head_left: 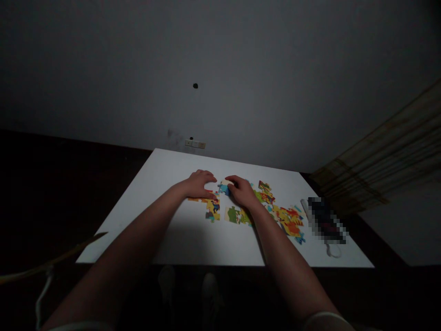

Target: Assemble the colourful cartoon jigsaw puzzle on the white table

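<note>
Both hands are over jigsaw pieces on a white table. My left hand [200, 184] rests with its thumb and fingers apart, the thumb lying along the top of a joined yellow puzzle section [213, 209] that it partly covers. My right hand [241, 191] has its thumb and forefinger at a blue and cream puzzle piece [223, 187], which lies in the gap between the two hands. Below that gap is a green puzzle piece [232, 214], partly joined to yellow-green ones under my right wrist.
The white table [179, 243] stands near a grey wall with a socket panel [195, 144]. More puzzle pieces [291, 220] lie right of my right forearm. A dark blurred-out object [327, 220] sits at the right edge. A curtain [389, 156] hangs on the right.
</note>
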`<state>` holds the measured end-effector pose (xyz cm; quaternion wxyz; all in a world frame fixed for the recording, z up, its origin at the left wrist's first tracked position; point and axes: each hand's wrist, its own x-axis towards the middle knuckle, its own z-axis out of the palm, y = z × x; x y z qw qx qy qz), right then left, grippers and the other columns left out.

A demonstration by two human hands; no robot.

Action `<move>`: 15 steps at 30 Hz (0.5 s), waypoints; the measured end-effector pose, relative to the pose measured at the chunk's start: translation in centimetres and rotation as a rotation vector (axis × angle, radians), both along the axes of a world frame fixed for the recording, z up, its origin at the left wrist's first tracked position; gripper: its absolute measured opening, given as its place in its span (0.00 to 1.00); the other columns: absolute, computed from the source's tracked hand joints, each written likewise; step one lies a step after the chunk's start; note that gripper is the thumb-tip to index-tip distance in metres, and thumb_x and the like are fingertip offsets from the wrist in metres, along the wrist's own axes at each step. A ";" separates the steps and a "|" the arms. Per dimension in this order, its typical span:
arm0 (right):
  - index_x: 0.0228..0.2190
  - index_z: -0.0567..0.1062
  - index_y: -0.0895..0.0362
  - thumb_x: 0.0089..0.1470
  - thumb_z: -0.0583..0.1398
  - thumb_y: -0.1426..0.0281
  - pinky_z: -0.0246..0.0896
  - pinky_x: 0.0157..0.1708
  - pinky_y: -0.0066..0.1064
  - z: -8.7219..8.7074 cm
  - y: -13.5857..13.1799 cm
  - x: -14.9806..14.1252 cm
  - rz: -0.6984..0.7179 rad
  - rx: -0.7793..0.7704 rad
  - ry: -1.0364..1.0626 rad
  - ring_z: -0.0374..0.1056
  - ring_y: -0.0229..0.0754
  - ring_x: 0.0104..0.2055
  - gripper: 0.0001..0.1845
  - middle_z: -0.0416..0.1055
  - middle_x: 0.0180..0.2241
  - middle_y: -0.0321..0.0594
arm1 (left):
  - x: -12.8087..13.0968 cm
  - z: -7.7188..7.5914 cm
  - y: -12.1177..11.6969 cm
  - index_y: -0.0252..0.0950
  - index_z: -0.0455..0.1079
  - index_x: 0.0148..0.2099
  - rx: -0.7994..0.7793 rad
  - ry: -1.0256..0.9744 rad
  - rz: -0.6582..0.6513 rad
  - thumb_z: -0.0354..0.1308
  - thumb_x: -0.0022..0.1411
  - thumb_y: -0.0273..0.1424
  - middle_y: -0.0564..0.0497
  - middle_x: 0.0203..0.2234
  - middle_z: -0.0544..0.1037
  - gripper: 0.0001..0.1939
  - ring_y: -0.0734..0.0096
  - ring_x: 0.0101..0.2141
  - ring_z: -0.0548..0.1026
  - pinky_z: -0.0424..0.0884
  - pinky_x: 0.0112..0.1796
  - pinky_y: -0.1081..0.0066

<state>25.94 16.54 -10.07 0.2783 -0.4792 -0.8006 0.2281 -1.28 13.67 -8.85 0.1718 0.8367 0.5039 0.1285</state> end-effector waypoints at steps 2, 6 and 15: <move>0.56 0.86 0.54 0.66 0.64 0.76 0.74 0.62 0.45 0.0 0.0 0.1 0.015 0.003 -0.018 0.81 0.51 0.53 0.21 0.87 0.54 0.48 | -0.2 -0.1 0.2 0.45 0.76 0.72 0.000 -0.008 -0.009 0.74 0.60 0.60 0.41 0.75 0.73 0.45 0.41 0.74 0.67 0.61 0.74 0.49; 0.58 0.86 0.54 0.67 0.64 0.75 0.71 0.67 0.48 -0.2 0.0 0.0 0.032 0.019 -0.055 0.80 0.52 0.60 0.21 0.85 0.58 0.51 | -0.8 -0.4 0.4 0.43 0.76 0.73 0.002 -0.010 -0.003 0.75 0.59 0.59 0.39 0.76 0.72 0.46 0.42 0.75 0.66 0.60 0.75 0.51; 0.58 0.86 0.52 0.69 0.60 0.76 0.70 0.68 0.49 -0.7 0.2 0.1 0.092 0.070 -0.111 0.79 0.52 0.60 0.22 0.85 0.57 0.49 | -1.5 -0.9 0.8 0.44 0.77 0.72 -0.004 -0.021 0.016 0.75 0.58 0.62 0.40 0.77 0.71 0.48 0.40 0.75 0.65 0.60 0.74 0.49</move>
